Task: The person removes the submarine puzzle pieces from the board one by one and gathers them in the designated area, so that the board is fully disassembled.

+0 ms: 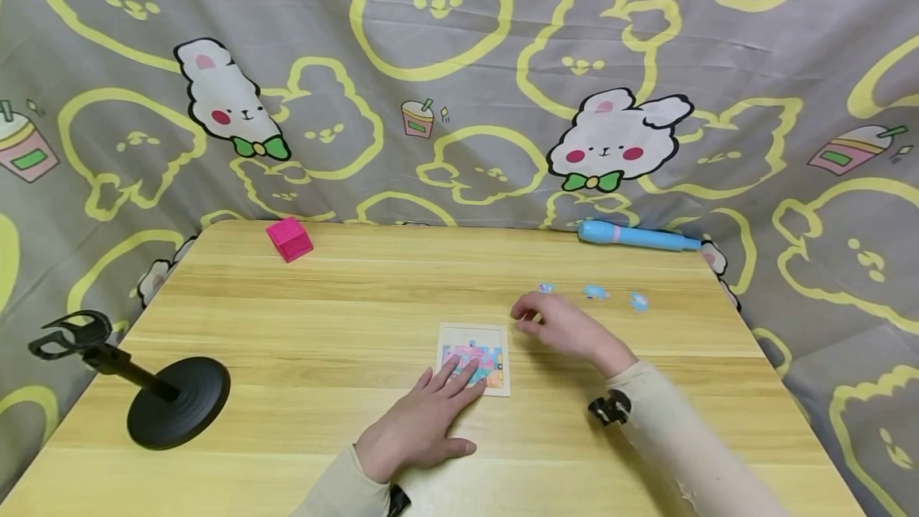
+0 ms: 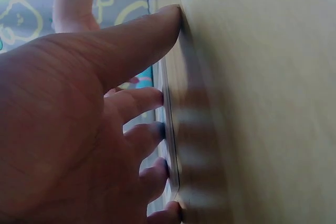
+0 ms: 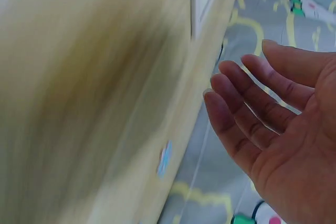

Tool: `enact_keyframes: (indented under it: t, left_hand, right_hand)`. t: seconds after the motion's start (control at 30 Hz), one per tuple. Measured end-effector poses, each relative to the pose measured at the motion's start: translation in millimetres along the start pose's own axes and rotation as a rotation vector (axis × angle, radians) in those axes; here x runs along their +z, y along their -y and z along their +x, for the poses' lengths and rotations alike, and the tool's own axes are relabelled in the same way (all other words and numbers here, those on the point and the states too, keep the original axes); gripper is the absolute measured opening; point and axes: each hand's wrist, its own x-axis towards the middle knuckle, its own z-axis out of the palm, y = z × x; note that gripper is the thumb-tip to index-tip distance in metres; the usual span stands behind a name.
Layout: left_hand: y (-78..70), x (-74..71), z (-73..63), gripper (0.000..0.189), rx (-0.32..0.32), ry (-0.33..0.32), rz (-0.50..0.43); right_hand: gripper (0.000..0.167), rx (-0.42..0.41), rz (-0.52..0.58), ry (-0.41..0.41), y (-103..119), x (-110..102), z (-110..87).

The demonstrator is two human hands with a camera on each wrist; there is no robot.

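A square jigsaw puzzle [image 1: 498, 330] in a pale frame lies on the table, its lower part filled with pink, blue and orange pieces and its upper part bare. My left hand [image 1: 424, 425] rests with spread fingers on the lower edge of the puzzle; in the left wrist view its fingertips [image 2: 157, 129] press along the frame. To the right of the frame, my right hand [image 1: 563, 329] hovers over the table with loosely bent fingers and nothing in them. Beyond it lie loose puzzle pieces, one near the hand [image 1: 546, 288], a blue piece [image 1: 595, 292] and another piece [image 1: 639, 302].
A black stand [image 1: 179, 401] with a round base and a clip stands at the left. At the back are a pink cube [image 1: 290, 239] and a blue stick-like object [image 1: 637, 236]. A patterned curtain [image 1: 459, 102] hangs behind the wooden table [image 1: 323, 389].
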Motion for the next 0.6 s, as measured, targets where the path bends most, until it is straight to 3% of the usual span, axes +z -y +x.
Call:
enact_keyframes:
  t: [0.37, 0.6]
  left_hand:
    - [2.5, 0.3, 0.2, 0.084, 0.006, 0.01, 0.025]
    - [0.6, -1.1, 0.0, 0.085, 0.005, 0.014, 0.033]
  right_hand:
    - [0.02, -0.096, 0.046, 0.14, 39, 38, 24.2]
    - [0.018, -0.075, 0.032, 0.165, 43, 51, 33.6]
